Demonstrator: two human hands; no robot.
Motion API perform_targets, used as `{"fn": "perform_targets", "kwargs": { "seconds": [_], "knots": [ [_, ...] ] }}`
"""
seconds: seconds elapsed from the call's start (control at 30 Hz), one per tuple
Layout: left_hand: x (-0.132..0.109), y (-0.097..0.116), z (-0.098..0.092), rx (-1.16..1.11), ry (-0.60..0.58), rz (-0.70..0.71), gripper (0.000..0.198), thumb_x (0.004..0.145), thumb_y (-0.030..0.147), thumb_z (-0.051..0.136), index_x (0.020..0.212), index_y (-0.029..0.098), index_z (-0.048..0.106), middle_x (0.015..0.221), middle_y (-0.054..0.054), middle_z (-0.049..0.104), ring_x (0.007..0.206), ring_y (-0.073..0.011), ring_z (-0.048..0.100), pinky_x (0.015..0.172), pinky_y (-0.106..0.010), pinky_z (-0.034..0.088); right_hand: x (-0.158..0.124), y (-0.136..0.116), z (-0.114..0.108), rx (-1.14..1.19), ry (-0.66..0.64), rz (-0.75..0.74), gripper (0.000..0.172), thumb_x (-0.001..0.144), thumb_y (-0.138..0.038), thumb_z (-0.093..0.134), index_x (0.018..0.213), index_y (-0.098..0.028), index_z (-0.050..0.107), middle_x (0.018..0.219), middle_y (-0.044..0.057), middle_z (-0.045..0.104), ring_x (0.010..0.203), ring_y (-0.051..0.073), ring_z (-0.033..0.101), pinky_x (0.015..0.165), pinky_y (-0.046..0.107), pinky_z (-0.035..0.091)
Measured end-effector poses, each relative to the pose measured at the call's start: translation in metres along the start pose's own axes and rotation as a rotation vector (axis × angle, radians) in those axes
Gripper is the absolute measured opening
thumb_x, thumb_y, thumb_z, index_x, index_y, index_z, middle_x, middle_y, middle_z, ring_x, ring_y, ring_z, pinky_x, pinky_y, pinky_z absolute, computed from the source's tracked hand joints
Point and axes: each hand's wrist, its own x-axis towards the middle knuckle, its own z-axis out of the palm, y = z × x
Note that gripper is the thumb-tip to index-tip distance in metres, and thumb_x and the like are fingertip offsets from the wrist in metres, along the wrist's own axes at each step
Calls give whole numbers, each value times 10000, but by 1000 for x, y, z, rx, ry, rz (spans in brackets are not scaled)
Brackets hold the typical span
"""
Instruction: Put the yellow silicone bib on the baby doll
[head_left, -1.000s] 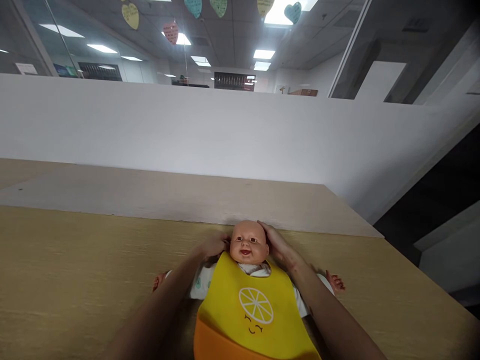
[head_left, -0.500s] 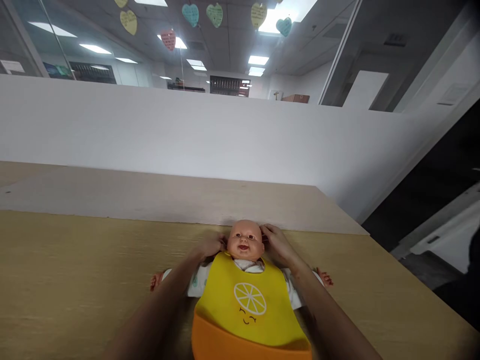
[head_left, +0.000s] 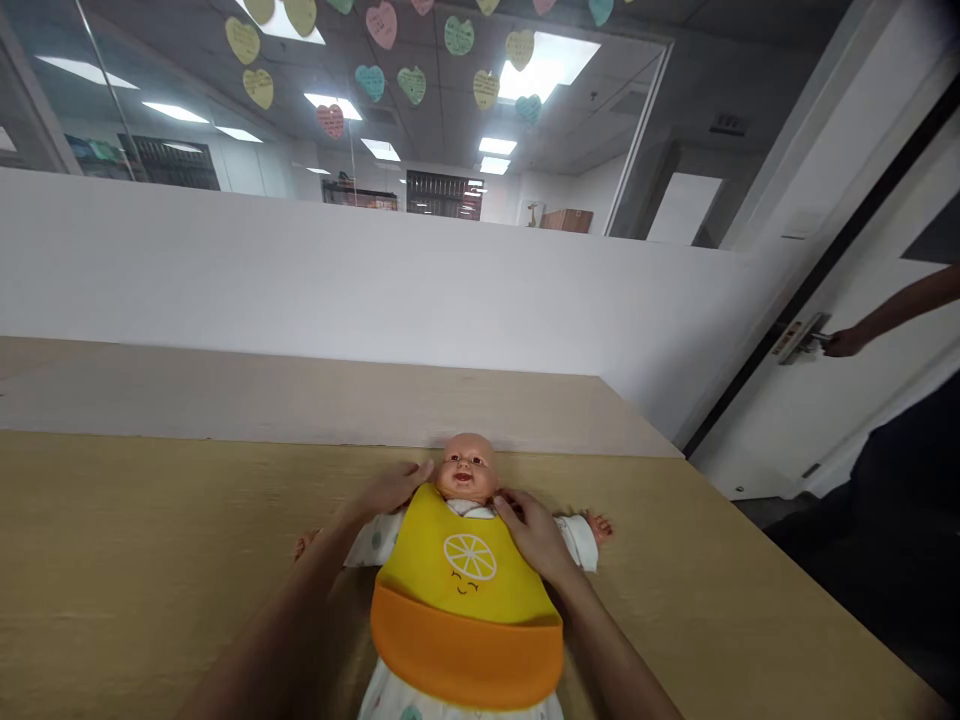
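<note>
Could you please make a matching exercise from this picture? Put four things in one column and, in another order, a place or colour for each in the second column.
Things
1. The left hand
2. The right hand
3. The lower part of the bib
4. The other person's hand

Places or colours
A. On the door handle
B. Beside the baby doll's head
C. Orange
D. On the yellow bib

Right pairs: 1-B, 2-D, 3-C, 4-A

One left hand (head_left: 386, 488) and one right hand (head_left: 532, 535) are resting on one baby doll (head_left: 465, 470), which is wearing one yellow-and-orange bib (head_left: 465, 590). One co-worker's hand (head_left: 844, 342) is reaching one door handle (head_left: 799, 338), and over a dozen paper hearts (head_left: 411, 86) are hanging overhead.
</note>
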Motion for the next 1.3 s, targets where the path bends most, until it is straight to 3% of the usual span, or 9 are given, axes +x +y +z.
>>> {"fn": "perform_targets", "kwargs": {
  "seconds": [0.2, 0.33, 0.5, 0.67, 0.8, 0.93, 1.07, 1.2, 1.3],
  "knots": [
    [-26, -10, 29, 84, -55, 79, 365, 734, 516, 639, 731, 153, 677, 683, -21, 646, 654, -180, 572, 540, -231, 338, 2, 0, 6, -185, -16, 32, 506, 916, -598, 396, 1108, -226, 681, 1127, 69, 680, 1027, 243, 620, 829, 307, 423],
    [-18, -12, 34, 12, 5, -15, 199, 671, 299, 693, 803, 149, 694, 714, -24, 673, 653, -184, 599, 547, -233, 379, -1, 0, 9, -345, 18, 38, 508, 928, -589, 358, 1092, -241, 691, 1109, 77, 688, 1017, 253, 629, 787, 306, 405],
    [-21, -3, 40, -3, 173, -74, 346, 631, 164, 666, 975, 136, 669, 806, -52, 701, 732, -213, 636, 592, -250, 416, -1, 2, 14, -396, 37, 22, 438, 940, -488, 384, 1098, -212, 685, 1087, 91, 698, 975, 237, 644, 753, 281, 400],
    [-36, 11, 47, -31, 283, -50, 285, 663, 131, 636, 947, 150, 644, 808, -41, 699, 747, -203, 634, 618, -247, 421, -4, -9, 13, -408, 73, -32, 362, 954, -365, 392, 1025, -167, 686, 1046, 106, 698, 931, 211, 641, 756, 260, 393],
    [-64, 27, 50, -66, 329, 28, 253, 737, 109, 568, 981, 157, 615, 900, -46, 693, 789, -170, 613, 642, -223, 431, -22, -29, 5, -412, 148, -108, 373, 969, -349, 356, 959, -142, 666, 1013, 125, 681, 916, 219, 624, 777, 269, 381],
    [-122, 47, 49, -119, 339, 111, 279, 790, 142, 519, 1060, 167, 587, 949, -43, 682, 789, -159, 607, 663, -223, 450, -61, -61, -11, -396, 204, -189, 405, 989, -390, 303, 962, -170, 641, 983, 98, 671, 906, 216, 612, 765, 271, 374],
    [-197, 59, 49, -232, 367, 148, 257, 783, 288, 569, 1023, 198, 592, 878, -21, 680, 765, -184, 604, 619, -239, 460, -129, -104, -31, -219, 270, -292, 360, 981, -410, 351, 888, -193, 623, 892, 70, 661, 839, 205, 606, 721, 275, 378],
    [-258, 46, 63, -402, 375, 181, 323, 674, 308, 603, 981, 206, 595, 836, -11, 674, 749, -196, 595, 610, -247, 462, -211, -130, -36, -172, 320, -361, 243, 955, -354, 433, 825, -214, 585, 806, 53, 613, 781, 205, 573, 714, 300, 366],
    [-289, 23, 86, -631, 184, 139, 405, 658, 330, 609, 1042, 202, 607, 842, -25, 688, 749, -210, 614, 636, -270, 478, -262, -123, -21, -91, 345, -310, 237, 920, -374, 477, 756, -221, 552, 737, 53, 574, 723, 218, 545, 712, 330, 380]
  ]
}}
